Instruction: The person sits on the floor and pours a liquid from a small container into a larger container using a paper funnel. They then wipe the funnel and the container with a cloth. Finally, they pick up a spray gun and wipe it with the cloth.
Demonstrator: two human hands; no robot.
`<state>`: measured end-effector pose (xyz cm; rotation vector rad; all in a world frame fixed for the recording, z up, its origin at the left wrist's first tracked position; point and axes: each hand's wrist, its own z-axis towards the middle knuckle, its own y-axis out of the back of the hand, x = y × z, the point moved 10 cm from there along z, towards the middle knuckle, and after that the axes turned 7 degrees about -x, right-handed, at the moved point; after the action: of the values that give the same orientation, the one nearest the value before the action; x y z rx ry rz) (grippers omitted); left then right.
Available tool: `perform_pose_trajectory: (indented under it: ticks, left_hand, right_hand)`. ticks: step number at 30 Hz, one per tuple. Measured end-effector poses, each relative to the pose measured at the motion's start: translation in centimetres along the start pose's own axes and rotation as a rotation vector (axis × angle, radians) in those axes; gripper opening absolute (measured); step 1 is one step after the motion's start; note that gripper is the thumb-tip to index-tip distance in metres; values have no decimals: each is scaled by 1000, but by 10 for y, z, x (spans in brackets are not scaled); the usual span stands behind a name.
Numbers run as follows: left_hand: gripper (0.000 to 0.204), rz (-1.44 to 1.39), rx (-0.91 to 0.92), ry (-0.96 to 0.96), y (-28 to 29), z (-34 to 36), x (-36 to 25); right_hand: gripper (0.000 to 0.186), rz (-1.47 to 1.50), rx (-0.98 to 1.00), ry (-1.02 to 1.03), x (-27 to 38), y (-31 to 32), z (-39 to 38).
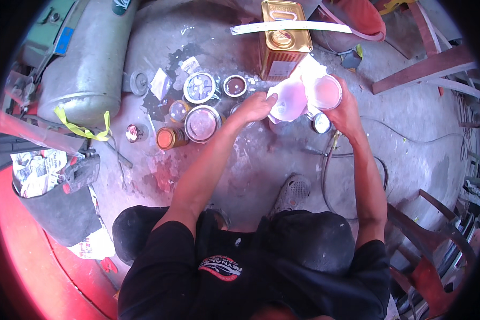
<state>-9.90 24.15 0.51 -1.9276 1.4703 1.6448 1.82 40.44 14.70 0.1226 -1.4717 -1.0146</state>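
Observation:
My left hand [256, 106] grips the edge of a white paper cone [287, 101], fingers closed on it. My right hand [342, 109] holds a pale cup [325, 93] tilted beside the cone; the bright glare hides its contents. Beneath them sit a small silver-lidded can [321, 122] and a partly hidden container. Left of my left hand stand a large silver-lidded can [200, 124], an orange-topped can [166, 138], a white-rimmed tub [199, 87] and a small cup of dark brown substance [234, 85]. A gold square tin [284, 58] with a white stick [330, 28] across it stands behind.
A grey tank [85, 64] with yellow ribbon lies at the left, above a bin [64, 213] with newspaper and a red panel [21, 234]. Hoses [384, 170] curve over the floor at right. Wooden frames [410, 69] and a red-lined bucket [357, 21] are at upper right.

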Motion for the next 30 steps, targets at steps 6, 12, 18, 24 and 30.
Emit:
perform_pose_trajectory:
  ticks: [6, 12, 18, 24, 30]
  left_hand:
    - [71, 195, -2, 46, 4, -1, -1]
    - [70, -102, 55, 57, 6, 6, 4]
    - [75, 80, 39, 120, 16, 9, 9]
    - [75, 83, 54, 128, 18, 14, 14]
    - [73, 85, 45, 116, 18, 3, -7]
  right_hand:
    - [64, -75, 6, 1, 1, -1, 2]
    - [58, -227, 38, 165, -1, -13, 10]
    - [57, -231, 47, 84, -9, -21, 9]
    - [56, -199, 29, 104, 3, -18, 8]
    - [62, -74, -29, 91, -1, -10, 3]
